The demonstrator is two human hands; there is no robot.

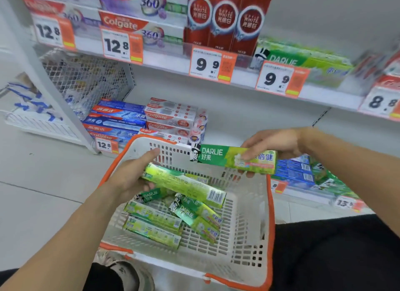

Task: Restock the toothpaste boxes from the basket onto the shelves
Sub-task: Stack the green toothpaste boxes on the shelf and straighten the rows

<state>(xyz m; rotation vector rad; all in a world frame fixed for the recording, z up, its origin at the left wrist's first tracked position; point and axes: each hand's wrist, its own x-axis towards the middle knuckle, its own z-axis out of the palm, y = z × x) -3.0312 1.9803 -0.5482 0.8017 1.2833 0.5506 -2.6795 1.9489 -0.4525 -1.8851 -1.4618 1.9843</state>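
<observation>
You are crouching in front of the shelves (238, 78), which are filling the frame from 9 to 3 o'clock, and the matching Darlie stock (307, 59) is sitting up at about 1 o'clock behind a 9.9 price tag (279, 78). That slot is looking nearly full from here, so pushing another box in carelessly could be knocking the tag off or tipping a neighbour off the edge.

The basket (251, 225) is sitting at 6 o'clock, seemingly propped against your legs; with both hands busy, nothing is steadying it, and a shift of your knee could be spilling the loose boxes (151, 223) lying in its bottom.

Your right hand (279, 145), at 3 o'clock, is pinching one Darlie box (233, 158) by its far end, fingers on top and thumb beneath, so the long free end is acting as a lever and could be swinging into the basket rim.

Your left hand (134, 171), at 8 o'clock, is curling around a second box (186, 184) at one end only; it is angling down into the basket and could be slipping free.
</observation>
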